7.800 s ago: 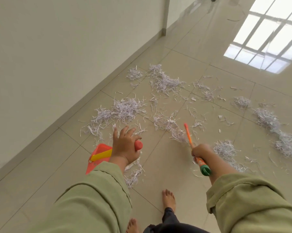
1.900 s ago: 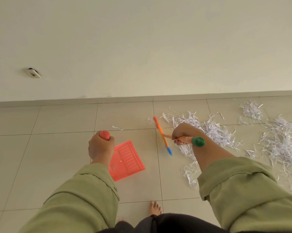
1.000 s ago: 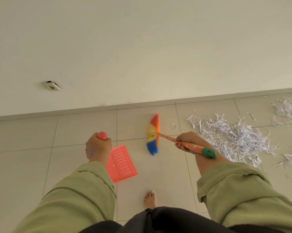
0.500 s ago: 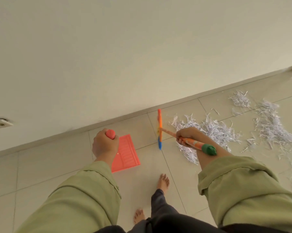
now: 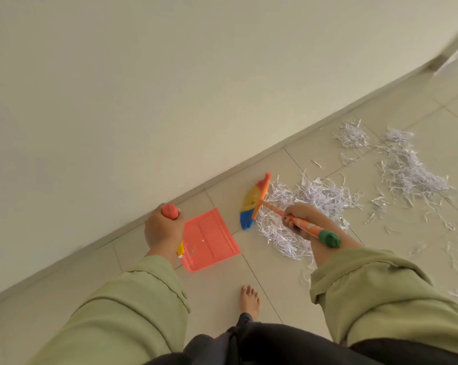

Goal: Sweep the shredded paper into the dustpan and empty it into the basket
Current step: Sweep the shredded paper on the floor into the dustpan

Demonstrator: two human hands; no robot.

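Tiled floor (image 5: 270,262) by the wall: your right hand (image 5: 300,218), gripping the broom (image 5: 254,202), has brought it against the shredded paper (image 5: 309,204); your left hand (image 5: 163,230) grips the dustpan (image 5: 209,241) nearby, so sweeping can begin

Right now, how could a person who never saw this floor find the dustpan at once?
Follow the wall's skirting down to the tiled floor. There the left hand grips a red-tipped handle, and the dustpan lies flat below it. It is the only flat coral tray with ridges; the broom beside it is striped red, yellow and blue.
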